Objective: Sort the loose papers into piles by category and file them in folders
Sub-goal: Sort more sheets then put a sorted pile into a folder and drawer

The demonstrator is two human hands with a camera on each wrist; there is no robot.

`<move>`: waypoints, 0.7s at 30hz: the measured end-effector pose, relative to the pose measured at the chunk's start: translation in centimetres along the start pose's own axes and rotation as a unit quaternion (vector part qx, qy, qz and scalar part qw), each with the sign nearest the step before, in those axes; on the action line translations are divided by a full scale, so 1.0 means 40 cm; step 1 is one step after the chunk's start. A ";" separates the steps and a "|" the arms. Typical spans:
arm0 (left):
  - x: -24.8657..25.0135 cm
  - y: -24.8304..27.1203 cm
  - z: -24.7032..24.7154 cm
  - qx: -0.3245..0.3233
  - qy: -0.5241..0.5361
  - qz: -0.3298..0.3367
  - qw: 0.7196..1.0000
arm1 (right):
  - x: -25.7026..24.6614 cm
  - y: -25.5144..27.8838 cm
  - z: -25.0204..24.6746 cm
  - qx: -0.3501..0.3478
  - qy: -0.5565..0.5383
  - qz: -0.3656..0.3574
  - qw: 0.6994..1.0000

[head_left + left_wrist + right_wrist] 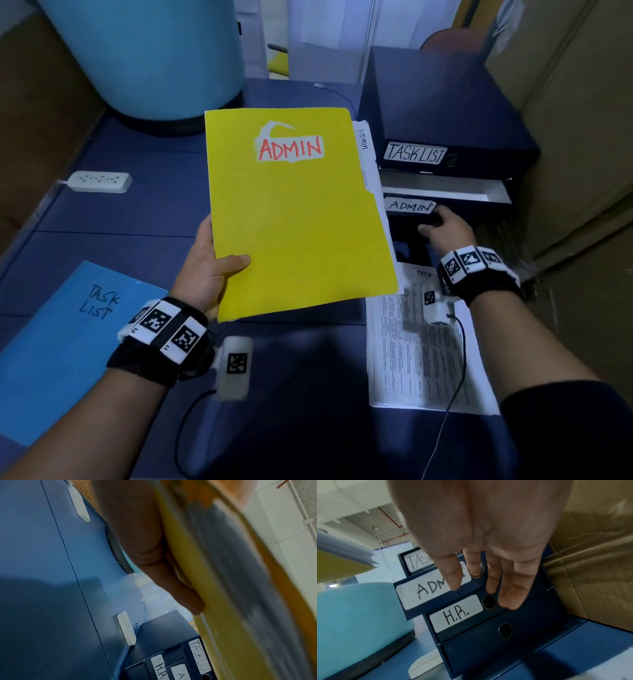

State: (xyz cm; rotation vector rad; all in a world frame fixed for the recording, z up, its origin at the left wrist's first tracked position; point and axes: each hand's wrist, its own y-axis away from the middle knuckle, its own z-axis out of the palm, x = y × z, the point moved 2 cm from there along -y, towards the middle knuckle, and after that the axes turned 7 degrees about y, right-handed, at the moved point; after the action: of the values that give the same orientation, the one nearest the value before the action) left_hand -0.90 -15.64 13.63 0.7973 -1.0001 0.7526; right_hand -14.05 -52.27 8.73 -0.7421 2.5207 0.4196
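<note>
My left hand (219,269) grips a yellow folder (298,219) marked ADMIN at its lower left corner, thumb on top and fingers underneath (185,595). White sheets (364,147) stick out of the folder's right edge. To its right stands a dark blue drawer unit (445,113). Its ADMIN drawer (409,206) is pulled partly out. My right hand (445,228) is on that drawer's front (428,588), with the index finger hooked into its round pull hole and the other fingers lying over the front. A blue TASK LIST folder (68,342) lies at the table's left.
A stack of printed sheets (421,359) lies under my right wrist. Drawers marked TASK LIST (414,153) and H.R. (455,614) sit above and below. A light blue drum (147,58) stands at the back left, a white power strip (99,181) left, cardboard boxes (582,137) right.
</note>
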 end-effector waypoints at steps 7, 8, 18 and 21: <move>0.009 0.009 0.018 -0.030 0.002 -0.008 1.000 | 0.090 0.214 0.003 0.010 0.014 -0.010 1.000; 0.009 0.010 0.022 -0.034 0.003 -0.009 0.999 | 0.107 0.236 0.011 0.005 0.009 -0.009 1.000; -0.027 0.015 0.136 -0.097 0.006 -0.035 0.995 | 0.051 0.418 -0.116 -0.019 -0.292 -0.071 0.953; -0.051 0.013 0.200 -0.121 -0.004 -0.051 0.991 | 0.042 0.458 -0.109 -0.086 -0.418 -0.076 0.901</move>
State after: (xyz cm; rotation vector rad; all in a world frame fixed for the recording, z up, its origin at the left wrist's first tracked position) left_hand -5.43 -22.53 14.44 0.6363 -1.0272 0.5279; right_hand -27.29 -40.02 14.33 -0.6307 1.6217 0.7281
